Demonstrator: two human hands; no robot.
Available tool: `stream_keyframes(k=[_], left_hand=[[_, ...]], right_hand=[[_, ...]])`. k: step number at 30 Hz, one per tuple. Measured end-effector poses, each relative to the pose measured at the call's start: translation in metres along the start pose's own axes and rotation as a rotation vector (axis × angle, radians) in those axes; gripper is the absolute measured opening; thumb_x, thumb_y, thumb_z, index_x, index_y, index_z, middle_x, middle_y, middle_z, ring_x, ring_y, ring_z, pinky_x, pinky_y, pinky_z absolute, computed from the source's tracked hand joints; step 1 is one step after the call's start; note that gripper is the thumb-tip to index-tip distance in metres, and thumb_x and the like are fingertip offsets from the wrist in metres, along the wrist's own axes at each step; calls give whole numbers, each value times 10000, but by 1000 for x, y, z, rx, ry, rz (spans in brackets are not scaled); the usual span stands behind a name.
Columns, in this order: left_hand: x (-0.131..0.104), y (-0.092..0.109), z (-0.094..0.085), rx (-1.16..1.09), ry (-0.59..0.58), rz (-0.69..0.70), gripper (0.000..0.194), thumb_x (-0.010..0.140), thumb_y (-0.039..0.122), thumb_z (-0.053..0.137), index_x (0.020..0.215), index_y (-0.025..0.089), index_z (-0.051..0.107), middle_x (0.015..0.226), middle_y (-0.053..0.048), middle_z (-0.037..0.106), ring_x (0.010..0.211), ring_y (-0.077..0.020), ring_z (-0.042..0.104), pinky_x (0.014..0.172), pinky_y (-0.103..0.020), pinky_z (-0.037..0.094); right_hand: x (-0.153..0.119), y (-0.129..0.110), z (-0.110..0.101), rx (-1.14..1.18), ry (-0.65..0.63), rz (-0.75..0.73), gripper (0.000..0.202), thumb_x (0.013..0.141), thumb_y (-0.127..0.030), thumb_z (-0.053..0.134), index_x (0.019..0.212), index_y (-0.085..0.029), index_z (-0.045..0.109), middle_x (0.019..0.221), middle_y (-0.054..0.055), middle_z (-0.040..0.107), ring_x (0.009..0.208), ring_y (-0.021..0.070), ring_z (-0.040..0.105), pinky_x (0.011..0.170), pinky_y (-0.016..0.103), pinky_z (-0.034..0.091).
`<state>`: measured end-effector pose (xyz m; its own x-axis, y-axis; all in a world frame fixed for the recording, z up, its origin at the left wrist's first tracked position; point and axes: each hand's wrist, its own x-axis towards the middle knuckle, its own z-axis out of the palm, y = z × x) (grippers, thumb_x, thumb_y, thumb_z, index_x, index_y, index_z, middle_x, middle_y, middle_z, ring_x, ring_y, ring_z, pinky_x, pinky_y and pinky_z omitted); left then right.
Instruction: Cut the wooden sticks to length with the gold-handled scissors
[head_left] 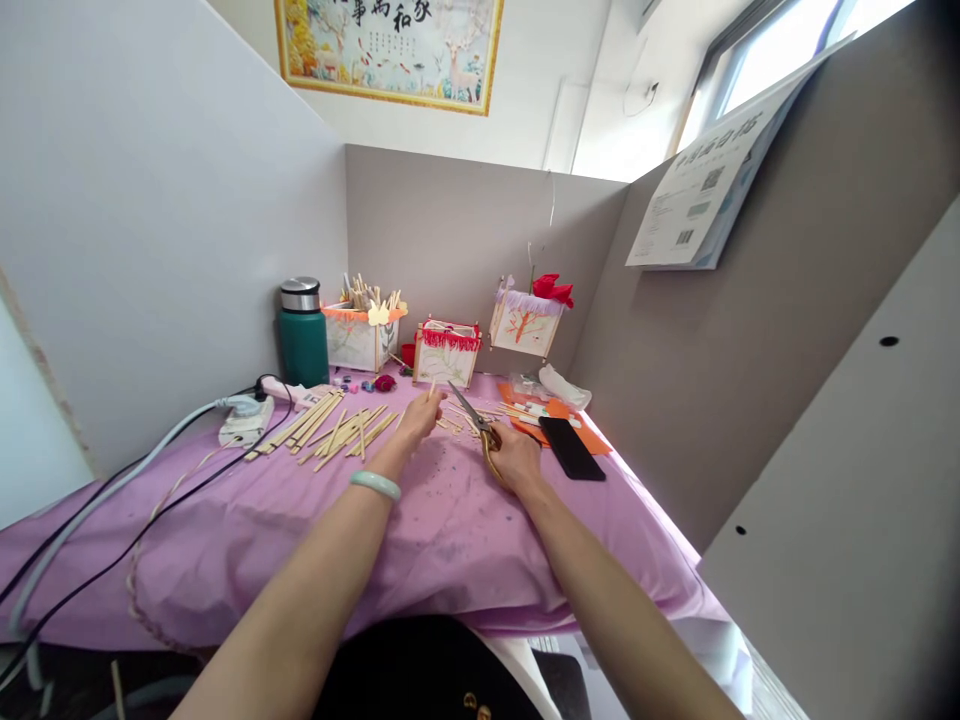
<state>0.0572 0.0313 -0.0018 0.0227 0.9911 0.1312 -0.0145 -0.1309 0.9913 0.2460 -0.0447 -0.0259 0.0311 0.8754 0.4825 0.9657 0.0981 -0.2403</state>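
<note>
In my right hand (516, 458) is a pair of scissors (478, 420) with gold handles; the dark blades point up and left, toward my other hand. My left hand (421, 415), with a pale green bangle on the wrist, pinches a short wooden stick (432, 386) that pokes up past the fingertips. The blades and the stick are apart. Between and behind the hands, small cut stick pieces (450, 424) lie on the purple cloth (450, 540). Left of my left hand are several longer wooden sticks (349, 435) in loose piles.
A green bottle (304, 335) stands back left beside a box of sticks (351, 340). Red-fringed (448, 355) and lilac-fringed (525, 322) paper lanterns are behind. A black phone (571, 448) lies right, near orange sheets (589, 432). A power strip (246, 424) with cables sits left. Partitions enclose the table.
</note>
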Motion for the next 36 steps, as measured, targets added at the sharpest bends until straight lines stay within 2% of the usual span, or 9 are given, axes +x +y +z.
stream_keyframes(k=[4, 11, 16, 22, 25, 29, 36], left_hand=[[-13, -11, 6, 17, -72, -31, 364, 851, 527, 565, 883, 169, 618, 581, 20, 484, 389, -77, 296, 427, -230, 178], [-18, -10, 1, -120, -168, -34, 440, 892, 562, 457, 893, 151, 614, 564, 40, 427, 360, -47, 211, 406, -222, 123], [-16, -11, 0, -111, -180, -20, 330, 890, 444, 507, 943, 139, 620, 554, 43, 439, 355, -49, 241, 388, -219, 129], [-16, -11, -1, -88, -222, -42, 348, 950, 392, 421, 1120, 138, 587, 539, 58, 456, 320, -45, 202, 368, -218, 104], [-18, -10, 0, -102, -221, -33, 285, 965, 374, 398, 1002, 154, 575, 525, 54, 480, 300, -42, 198, 357, -215, 108], [-20, -8, 1, -111, -206, -38, 253, 976, 320, 380, 787, 182, 476, 521, 40, 508, 284, -35, 202, 345, -209, 112], [-23, -3, 1, -211, -263, -76, 193, 978, 256, 367, 807, 191, 431, 518, 33, 539, 280, -32, 181, 339, -188, 105]], right_hand=[[-1, -2, 0, 7, -2, -16, 304, 928, -420, 475, 1112, -286, 676, 950, 17, 741, 859, 189, 661, 703, 254, 394], [0, -3, 1, -8, -7, -11, 288, 926, -409, 470, 1083, -289, 679, 927, 13, 737, 850, 186, 659, 692, 255, 387], [0, -3, 2, -18, -16, -7, 295, 928, -413, 471, 1097, -294, 681, 926, 12, 735, 859, 187, 659, 705, 258, 399], [-1, -3, 1, -20, -6, -12, 319, 932, -389, 460, 1172, -292, 647, 1035, 17, 721, 925, 188, 651, 758, 260, 419], [-1, -2, 2, -53, -17, -28, 336, 927, -387, 467, 1206, -287, 626, 1090, 31, 706, 950, 191, 643, 784, 268, 420], [-1, -3, 4, -104, -24, -56, 332, 925, -412, 472, 1191, -285, 627, 1064, 39, 703, 920, 198, 642, 771, 277, 415], [-3, -7, 2, -150, 15, -63, 351, 928, -423, 470, 1205, -274, 624, 1049, 58, 692, 876, 205, 639, 745, 285, 397]])
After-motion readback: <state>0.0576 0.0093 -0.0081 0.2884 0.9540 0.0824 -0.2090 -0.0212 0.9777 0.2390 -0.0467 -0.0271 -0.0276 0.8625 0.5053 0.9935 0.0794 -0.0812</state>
